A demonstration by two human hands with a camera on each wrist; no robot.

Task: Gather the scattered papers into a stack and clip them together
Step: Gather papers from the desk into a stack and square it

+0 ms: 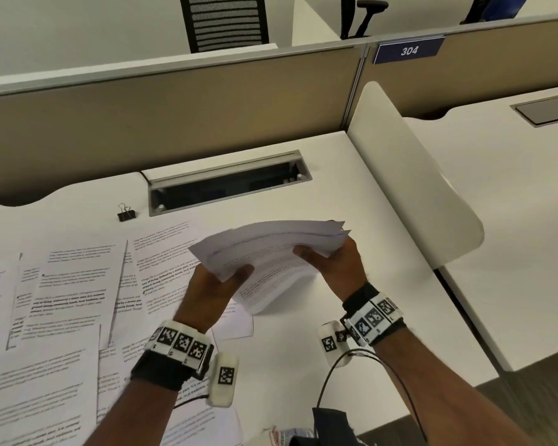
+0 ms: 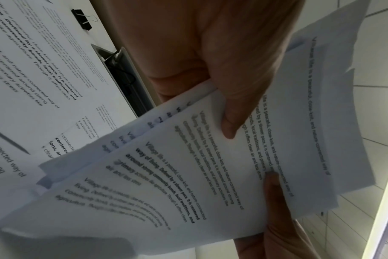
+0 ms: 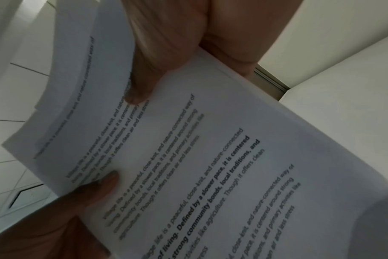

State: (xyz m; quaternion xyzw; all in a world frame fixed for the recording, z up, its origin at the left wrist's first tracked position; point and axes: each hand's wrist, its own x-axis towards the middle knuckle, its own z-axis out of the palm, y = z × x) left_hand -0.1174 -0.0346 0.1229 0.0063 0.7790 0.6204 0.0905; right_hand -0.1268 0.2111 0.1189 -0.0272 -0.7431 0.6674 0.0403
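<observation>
A bundle of printed papers [image 1: 271, 252] is held above the white desk [image 1: 351, 204], its sheets fanned and uneven. My left hand [image 1: 221, 278] grips its near-left corner, thumb on top. My right hand [image 1: 331, 255] grips the right edge, thumb on the printed face. In the left wrist view the bundle [image 2: 210, 166] fills the frame with my left thumb [image 2: 230, 126] pressed on it. The right wrist view shows the same bundle [image 3: 210, 166] pinched under my right thumb [image 3: 139, 87]. Several loose printed sheets [image 1: 71, 284] lie spread over the desk's left half. A black binder clip [image 1: 125, 214] sits behind them.
An open cable slot [image 1: 229, 185] is set into the desk behind the papers. A white side divider [image 1: 409, 175] bounds the desk on the right, a beige partition [image 1: 174, 123] at the back. Dark fabric [image 1: 332, 426] lies at the near edge.
</observation>
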